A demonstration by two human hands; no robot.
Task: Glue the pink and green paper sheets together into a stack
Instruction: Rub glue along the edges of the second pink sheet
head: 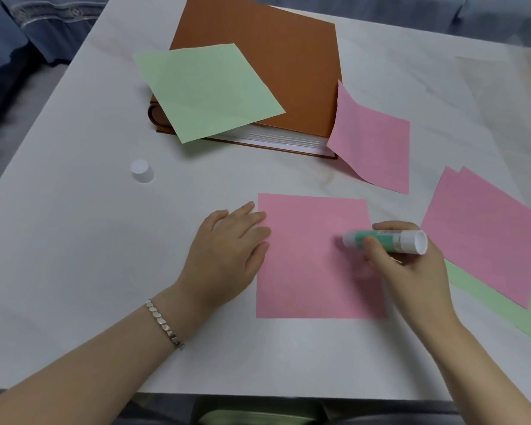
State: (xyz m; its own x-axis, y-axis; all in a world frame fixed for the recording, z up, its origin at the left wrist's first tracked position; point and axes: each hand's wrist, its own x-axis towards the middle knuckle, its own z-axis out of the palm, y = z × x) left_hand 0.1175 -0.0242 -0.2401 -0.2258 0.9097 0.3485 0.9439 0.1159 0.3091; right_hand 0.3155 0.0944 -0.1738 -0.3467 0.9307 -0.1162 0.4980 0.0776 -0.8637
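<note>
**Pink sheet ready for glue**

Nearside of the brown binder (pixel 273 56), a pink sheet (pixel 310 271) lies flat. It looks thin and limp, apt to slide, best pinned at an edge. The left hand (pixel 227 253) presses its edge, fingers straight; the right hand (pixel 411 271) grips the uncapped glue stick (pixel 387 240).

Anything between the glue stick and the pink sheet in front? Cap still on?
Nothing visible. The right hand holds the glue stick, uncapped tip over the right side of the pink sheet. The cap stands on the table off to the left. The left hand rests on the sheet's left edge, clear of the tip.
</note>
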